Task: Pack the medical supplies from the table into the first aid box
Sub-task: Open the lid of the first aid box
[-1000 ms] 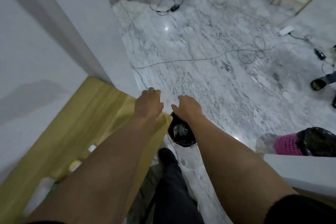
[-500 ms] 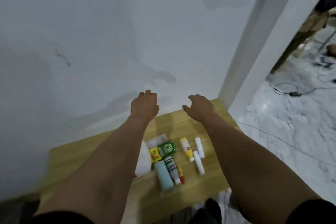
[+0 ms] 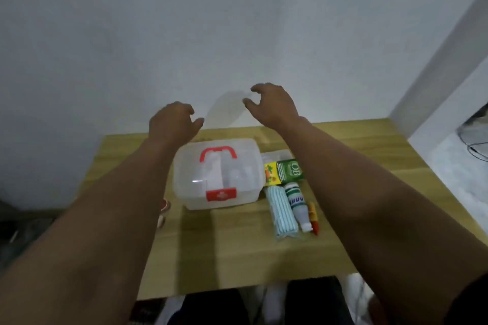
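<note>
Translucent plastic forms the first aid box (image 3: pixel 218 173), closed, with a red handle (image 3: pixel 218 153) on its lid and a red latch (image 3: pixel 221 194) at the front; pale white shapes show through its walls, too blurred to identify. It sits on the light wooden tabletop (image 3: pixel 237 250), and the left forearm crosses just beside its left edge. The left hand (image 3: pixel 173 124) hovers past the box's far-left corner, fingers (image 3: pixel 196 122) loosely curled and apart, holding nothing. To the right of the box lie the supplies: a green and yellow carton (image 3: pixel 285 172), a blue-striped wrapped roll (image 3: pixel 281 212), a white squeeze bottle with a blue label (image 3: pixel 298 204) and a small orange and red tube (image 3: pixel 313 218), packed closely side by side. The right hand (image 3: pixel 273 104) hangs above the tabletop's far edge, fingers spread and empty. Half a second earlier the box was mostly hidden behind the left arm; the view now sits lower and further left, and both hands are more open.
</note>
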`<state>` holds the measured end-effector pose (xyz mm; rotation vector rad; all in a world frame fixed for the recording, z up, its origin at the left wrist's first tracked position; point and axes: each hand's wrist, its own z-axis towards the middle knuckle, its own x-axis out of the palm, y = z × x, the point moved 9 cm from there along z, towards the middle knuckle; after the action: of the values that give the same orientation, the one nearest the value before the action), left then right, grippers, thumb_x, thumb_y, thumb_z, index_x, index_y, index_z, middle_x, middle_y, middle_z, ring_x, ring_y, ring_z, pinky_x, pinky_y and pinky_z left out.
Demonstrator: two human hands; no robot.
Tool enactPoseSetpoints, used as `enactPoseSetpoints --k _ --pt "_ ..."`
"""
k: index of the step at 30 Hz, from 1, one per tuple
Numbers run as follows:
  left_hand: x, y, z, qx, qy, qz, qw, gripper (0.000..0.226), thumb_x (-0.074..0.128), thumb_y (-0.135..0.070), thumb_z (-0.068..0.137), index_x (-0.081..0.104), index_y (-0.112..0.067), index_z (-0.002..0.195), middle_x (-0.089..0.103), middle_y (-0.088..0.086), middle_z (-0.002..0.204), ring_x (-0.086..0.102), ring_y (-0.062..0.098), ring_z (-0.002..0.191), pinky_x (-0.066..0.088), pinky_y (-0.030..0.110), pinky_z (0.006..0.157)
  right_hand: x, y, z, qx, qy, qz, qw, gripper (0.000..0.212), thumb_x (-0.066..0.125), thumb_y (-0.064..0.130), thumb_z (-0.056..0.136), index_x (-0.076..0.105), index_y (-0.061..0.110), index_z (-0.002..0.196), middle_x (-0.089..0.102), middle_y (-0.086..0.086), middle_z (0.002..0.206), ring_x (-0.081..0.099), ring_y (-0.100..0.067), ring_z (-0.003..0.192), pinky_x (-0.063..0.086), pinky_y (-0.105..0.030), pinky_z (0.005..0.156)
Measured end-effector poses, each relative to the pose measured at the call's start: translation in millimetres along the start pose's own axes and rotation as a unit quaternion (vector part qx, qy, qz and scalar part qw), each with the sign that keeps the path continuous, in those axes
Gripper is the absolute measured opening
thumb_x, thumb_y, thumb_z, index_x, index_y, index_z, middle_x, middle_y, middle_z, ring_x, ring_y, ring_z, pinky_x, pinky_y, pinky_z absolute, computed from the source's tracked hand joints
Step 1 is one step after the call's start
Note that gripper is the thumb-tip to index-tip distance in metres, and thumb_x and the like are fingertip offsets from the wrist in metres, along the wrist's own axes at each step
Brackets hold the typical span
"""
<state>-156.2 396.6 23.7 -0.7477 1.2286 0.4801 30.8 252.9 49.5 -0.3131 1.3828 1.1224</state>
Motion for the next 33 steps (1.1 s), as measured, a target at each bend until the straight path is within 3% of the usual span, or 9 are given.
enactPoseSetpoints --k 5,9,13,16,20,24,28,30,33 --pt "-10 23 -50 -0.006 -0.086 -0.037 0.996 0.051 0.062 -0.054 0.091 0.068 -0.019 0.127 0.065 0.005 0.132 0.057 0.029 0.123 0.046 0.042 0.097 2 29 -44 -0.076 -0.055 0.003 0.996 0.048 0.061 0.047 0.096 0.068 0.016 0.133 0.068 -0.005 0.133 0.061 -0.025 0.123 0.048 -0.037 0.103" --pt "-1 27 -115 -0.009 -0.068 -0.12 0.99 0.06 0.06 -0.054 0.094 0.059 -0.015 0.139 0.06 0.008 0.141 0.054 0.029 0.129 0.044 0.041 0.103 9 51 -110 -0.134 -0.056 0.005 0.989 0.045 0.061 0.047 0.097 0.068 0.019 0.131 0.069 -0.006 0.128 0.062 -0.026 0.121 0.049 -0.039 0.102" --pt "20 23 -172 -0.022 -0.024 -0.201 0.979 0.067 0.057 -0.046 0.099 0.041 -0.012 0.154 0.042 0.009 0.158 0.038 0.027 0.145 0.03 0.036 0.116 46 57 -165 -0.167 0.05 -0.072 0.982 0.08 0.068 0.064 0.086 0.047 0.025 0.151 0.052 -0.008 0.151 0.049 -0.028 0.138 0.044 -0.046 0.11" --pt "35 22 -203 -0.038 -0.009 -0.249 0.968 0.068 0.049 -0.033 0.102 0.021 -0.017 0.162 0.031 0.008 0.164 0.032 0.028 0.148 0.029 0.033 0.114 78 49 -187 -0.172 0.078 -0.186 0.964 0.108 0.08 0.06 0.077 0.021 0.029 0.162 0.024 -0.008 0.168 0.02 -0.031 0.155 0.037 -0.057 0.116" --pt "39 24 -223 -0.043 0.0 -0.282 0.959 0.069 0.044 -0.024 0.1 0.015 -0.024 0.163 0.036 0.007 0.161 0.039 0.029 0.143 0.034 0.037 0.11 81 47 -195 -0.18 -0.002 -0.2 0.963 0.091 0.069 0.05 0.088 0.021 0.028 0.162 0.023 -0.01 0.168 0.017 -0.034 0.156 0.04 -0.061 0.112" --pt "41 33 -220 -0.029 -0.021 -0.32 0.947 0.068 0.051 -0.028 0.093 0.031 -0.023 0.158 0.043 0.003 0.157 0.044 0.025 0.14 0.039 0.043 0.113 76 47 -205 -0.242 -0.05 -0.148 0.958 0.079 0.056 0.056 0.082 0.044 0.025 0.153 0.047 -0.013 0.155 0.041 -0.039 0.143 0.046 -0.06 0.105" --pt "34 30 -213 -0.01 -0.055 -0.324 0.944 0.066 0.063 -0.021 0.09 0.038 -0.018 0.151 0.05 0.007 0.147 0.054 0.021 0.122 0.045 0.035 0.095 61 47 -203 -0.292 -0.134 -0.059 0.945 0.046 0.056 0.042 0.092 0.07 0.021 0.13 0.068 -0.013 0.131 0.063 -0.035 0.119 0.054 -0.053 0.094" --pt "36 29 -207 0.0 -0.059 -0.327 0.943 0.076 0.067 -0.025 0.09 0.03 -0.019 0.156 0.047 0.006 0.151 0.05 0.019 0.124 0.042 0.034 0.095 51 51 -201 -0.304 -0.146 -0.032 0.941 0.039 0.056 0.041 0.097 0.075 0.021 0.124 0.072 -0.01 0.123 0.066 -0.031 0.113 0.056 -0.048 0.091" --pt "45 35 -197 -0.012 -0.036 -0.321 0.946 0.111 0.072 -0.055 0.082 -0.001 -0.031 0.162 0.033 0.002 0.163 0.04 0.027 0.143 0.041 0.047 0.111 36 51 -188 -0.283 -0.119 0.028 0.951 0.033 0.063 0.036 0.097 0.076 0.02 0.123 0.074 -0.007 0.121 0.066 -0.026 0.112 0.055 -0.042 0.092"
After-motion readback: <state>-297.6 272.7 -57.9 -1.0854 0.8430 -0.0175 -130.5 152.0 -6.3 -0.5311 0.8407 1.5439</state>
